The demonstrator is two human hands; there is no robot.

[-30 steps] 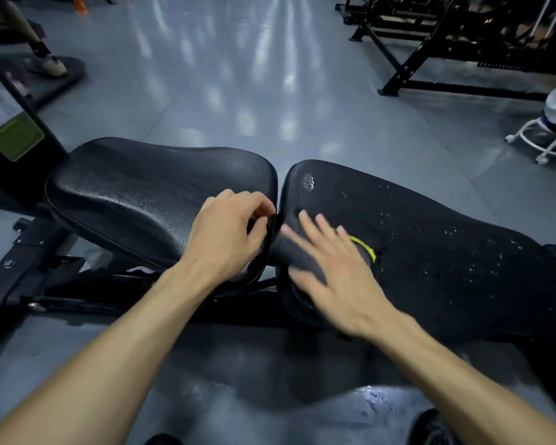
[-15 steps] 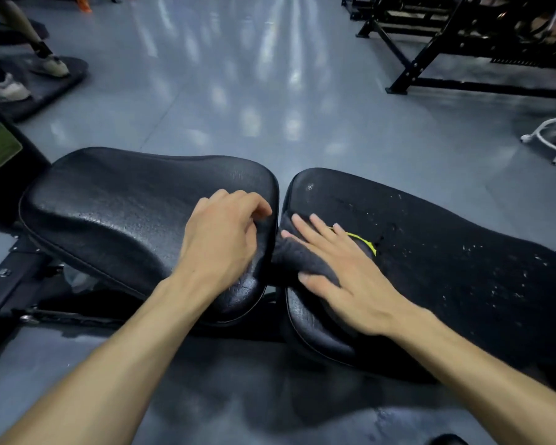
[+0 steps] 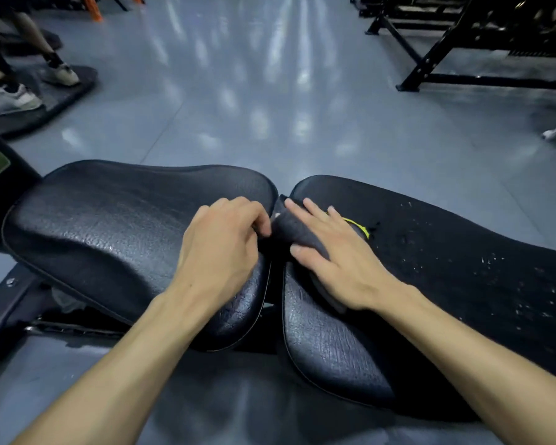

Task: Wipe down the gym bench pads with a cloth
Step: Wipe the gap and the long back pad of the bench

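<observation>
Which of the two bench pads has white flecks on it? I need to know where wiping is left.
The right-hand pad, under the right hand and cloth; the left pad looks free of specks.

black bench pads [image 3: 116, 232], grey cloth [image 3: 297, 231] on top

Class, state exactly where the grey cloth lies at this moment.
In the head view the grey cloth lies at the gap between the two bench pads, on the right pad's inner end, under the flat right hand, its corner beside the left hand.
</observation>
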